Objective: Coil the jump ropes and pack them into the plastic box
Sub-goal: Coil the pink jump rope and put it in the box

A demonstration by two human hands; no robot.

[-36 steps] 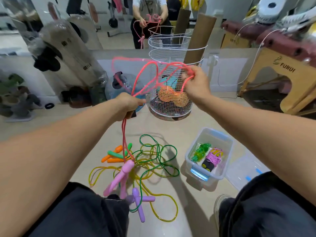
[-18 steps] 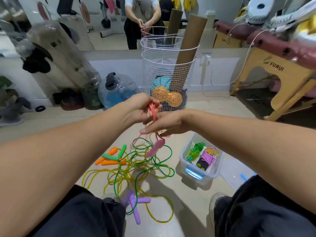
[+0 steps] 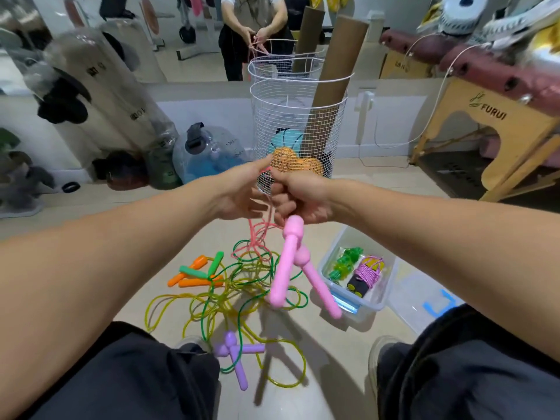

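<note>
The right hand [image 3: 298, 197] is clenched around the gathered pink plastic cord [image 3: 257, 234], and the two smooth pink jump-rope handles [image 3: 288, 262] hang below that fist, splayed apart. The left hand [image 3: 242, 192] lies alongside with its fingers fairly straight against the cord; I cannot tell whether it pinches the strand or only steadies it. A few loose pink loops trail down from the hands toward the tangle of green and yellow cords [image 3: 230, 295] on the tiled floor [image 3: 333, 359], near the middle between the person's knees.

The risk, as I judge it, lies in those trailing loops: if they catch in the green and yellow tangle, pulling up would drag the other ropes along or undo the coil. The dangling handles could also swing and knock the small clear plastic box [image 3: 375, 304], which sits on the floor to the person's right and already holds a green bundle [image 3: 345, 263] and a purple-wrapped one [image 3: 368, 271]. Its clear lid [image 3: 424, 301] lies just beside it toward the right knee.

Compared with half a second ago, the hands are higher, now in front of the white wire basket [image 3: 298, 116], the pink handles are lifted clear of the pile and hang from the right fist, and the right hand, then flatter over the cord, is now curled tight.
</note>
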